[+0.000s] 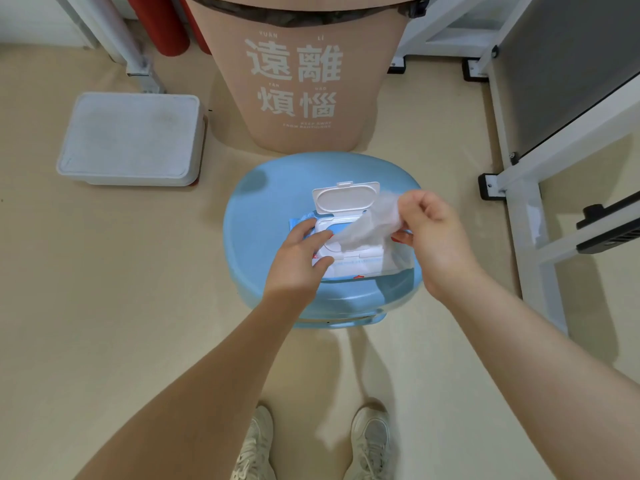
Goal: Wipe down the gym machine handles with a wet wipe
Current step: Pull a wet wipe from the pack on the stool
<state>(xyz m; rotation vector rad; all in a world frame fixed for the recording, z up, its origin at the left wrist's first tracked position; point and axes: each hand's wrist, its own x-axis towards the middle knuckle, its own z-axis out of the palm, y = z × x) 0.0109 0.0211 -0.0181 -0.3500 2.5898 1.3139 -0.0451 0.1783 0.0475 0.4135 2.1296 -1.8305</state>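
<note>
A pack of wet wipes (360, 263) lies on a round blue stool (263, 202), its white flip lid (344, 197) standing open. My left hand (301, 251) presses down on the pack's left side. My right hand (433, 233) pinches a white wet wipe (367, 223) that stretches from the pack's opening up to my fingers. No machine handle is clearly in view.
A tan waste bin (298, 74) with white lettering stands just behind the stool. A white lidded box (131, 140) sits on the floor at the left. White machine frame bars (526, 216) with black feet run along the right. My shoes (370, 441) show below.
</note>
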